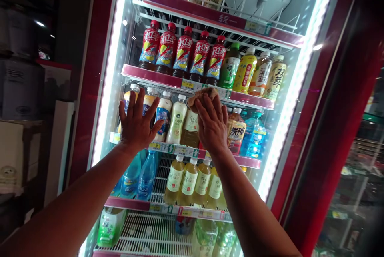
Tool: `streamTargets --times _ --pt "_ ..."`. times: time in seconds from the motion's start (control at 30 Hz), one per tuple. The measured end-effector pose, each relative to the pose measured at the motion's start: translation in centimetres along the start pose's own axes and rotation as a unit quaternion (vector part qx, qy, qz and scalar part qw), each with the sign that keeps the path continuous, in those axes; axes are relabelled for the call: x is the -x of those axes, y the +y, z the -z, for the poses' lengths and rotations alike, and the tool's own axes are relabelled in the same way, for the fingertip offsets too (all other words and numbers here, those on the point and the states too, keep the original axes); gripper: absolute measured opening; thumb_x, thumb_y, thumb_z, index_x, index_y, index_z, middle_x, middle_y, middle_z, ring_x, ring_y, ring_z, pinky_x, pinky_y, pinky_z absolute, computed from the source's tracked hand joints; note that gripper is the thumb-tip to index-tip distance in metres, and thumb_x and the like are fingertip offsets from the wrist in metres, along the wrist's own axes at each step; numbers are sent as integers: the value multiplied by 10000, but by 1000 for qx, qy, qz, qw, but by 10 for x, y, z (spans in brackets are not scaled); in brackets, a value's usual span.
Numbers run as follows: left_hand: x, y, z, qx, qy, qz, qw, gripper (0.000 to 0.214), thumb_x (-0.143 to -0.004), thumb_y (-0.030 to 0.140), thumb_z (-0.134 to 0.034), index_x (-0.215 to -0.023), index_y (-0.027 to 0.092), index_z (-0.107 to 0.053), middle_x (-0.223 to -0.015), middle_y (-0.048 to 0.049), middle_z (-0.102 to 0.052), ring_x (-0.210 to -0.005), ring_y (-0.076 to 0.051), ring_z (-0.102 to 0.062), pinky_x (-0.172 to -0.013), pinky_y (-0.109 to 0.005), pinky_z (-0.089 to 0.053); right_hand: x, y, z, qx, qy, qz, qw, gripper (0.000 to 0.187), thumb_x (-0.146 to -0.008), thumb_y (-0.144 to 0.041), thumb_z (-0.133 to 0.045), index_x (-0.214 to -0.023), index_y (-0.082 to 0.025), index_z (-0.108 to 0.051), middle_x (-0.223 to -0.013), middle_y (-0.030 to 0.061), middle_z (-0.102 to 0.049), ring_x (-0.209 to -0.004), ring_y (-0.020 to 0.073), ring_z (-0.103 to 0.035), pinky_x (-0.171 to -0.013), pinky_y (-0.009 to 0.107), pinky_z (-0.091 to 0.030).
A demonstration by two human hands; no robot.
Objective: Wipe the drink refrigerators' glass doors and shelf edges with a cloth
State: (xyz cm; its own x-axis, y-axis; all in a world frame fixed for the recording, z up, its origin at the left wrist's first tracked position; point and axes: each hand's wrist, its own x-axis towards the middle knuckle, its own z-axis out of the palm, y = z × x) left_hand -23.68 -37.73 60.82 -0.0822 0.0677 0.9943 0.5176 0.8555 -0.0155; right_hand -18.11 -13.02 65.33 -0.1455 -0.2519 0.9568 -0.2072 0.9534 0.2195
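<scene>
My left hand [138, 123] is spread flat, fingers apart, against the glass door of a lit drinks fridge, in front of several bottles on the middle shelf. Under the fingers of my right hand [213, 127] is a crumpled brown cloth [202, 98], pressed to the same glass. The cloth's upper part shows above my fingertips; the rest is hidden beneath them. Between the two hands, behind the glass, stand a pale green bottle [176, 121] and a blue-labelled bottle [163, 115].
Red-capped bottles [183, 51] line the shelf above. Yellowish bottles [188, 179] and blue bottles [147, 177] stand on the shelf below. The fridge's red frame [82, 101] borders the left side. Boxes [21, 89] are stacked in the dark at far left.
</scene>
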Motion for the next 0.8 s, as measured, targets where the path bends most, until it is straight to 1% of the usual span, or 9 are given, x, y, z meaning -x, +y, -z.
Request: streamTargets --times 0.1,0.2,0.3,0.37,0.47,0.53,0.6,0.7,0.8 --pt "0 -3 5 -6 -11 -10 1000 708 -974 551 -545 -1623 402 -302 -1756 -23 -63 -1625 -338 -107 -1292 -610 -92 -4 -1 0 -1 18 -24 1000 534 -1055 -245 -437 -1561 -414 -447 -1660 -40 -444 -1602 244 -271 -1290 572 -242" --pt "-1 -7 10 -8 -27 -20 999 688 -986 552 -520 -1622 385 -315 -1752 -33 -74 -1623 -339 -116 -1291 -591 -106 -17 -14 -6 -2 39 -50 998 554 -1045 -269 -455 -1581 -403 -415 -1684 -33 -401 -1617 262 -224 -1298 604 -199" --pt "0 -12 12 -7 -41 -30 999 656 -1015 516 -470 -1631 384 -288 -1749 -35 -54 -1624 -338 -100 -1288 -589 -97 -23 -32 -12 1 -2 1 1000 546 -1043 -287 -461 -1579 -383 -423 -1699 -50 -370 -1630 254 -171 -1315 572 -175" --pt "1 -18 13 -8 -46 -41 998 646 -1031 496 -435 -1640 377 -258 -1749 -41 -74 -1625 -327 -107 -1288 -580 -101 -22 -38 -14 3 -26 39 999 517 -1055 -288 -440 -1563 -381 -447 -1692 -69 -382 -1627 227 -181 -1324 529 -179" --pt "0 -29 15 -10 -55 -59 997 683 -1035 522 -416 -1657 323 -218 -1742 -83 -140 -1621 -314 -141 -1288 -560 -130 -24 -39 -15 2 -20 39 999 497 -1064 -277 -422 -1546 -386 -472 -1671 -74 -420 -1615 211 -227 -1322 512 -198" --pt "-2 -38 17 -16 -51 -52 997 767 -987 621 -475 -1650 299 -261 -1747 -119 -86 -1623 -356 -96 -1279 -594 -132 -30 -43 -19 -2 1 9 1000 505 -1055 -284 -441 -1551 -376 -472 -1676 -52 -415 -1616 239 -225 -1317 550 -195" --pt "-5 -44 19 -26 -37 -25 999 938 -878 756 -559 -1642 282 -291 -1745 -156 14 -1614 -430 -4 -1257 -674 -82 -36 -55 -24 -6 14 -7 1000 528 -1044 -318 -471 -1570 -356 -452 -1696 -29 -379 -1623 278 -195 -1313 590 -177" --pt "-7 -52 19 -30 -35 14 999 1118 -784 855 -577 -1660 257 -224 -1735 -207 50 -1594 -488 58 -1206 -767 21 -35 -77 -29 -9 -11 42 999 523 -1048 -368 -473 -1570 -343 -455 -1706 -32 -356 -1624 288 -184 -1316 584 -179" --pt "-4 -59 19 -25 -45 6 999 1072 -818 854 -530 -1659 263 -227 -1738 -205 24 -1601 -471 36 -1211 -762 33 -29 -87 -31 -11 -37 92 995 482 -1064 -346 -438 -1543 -353 -484 -1684 -57 -398 -1614 240 -229 -1322 532 -209"
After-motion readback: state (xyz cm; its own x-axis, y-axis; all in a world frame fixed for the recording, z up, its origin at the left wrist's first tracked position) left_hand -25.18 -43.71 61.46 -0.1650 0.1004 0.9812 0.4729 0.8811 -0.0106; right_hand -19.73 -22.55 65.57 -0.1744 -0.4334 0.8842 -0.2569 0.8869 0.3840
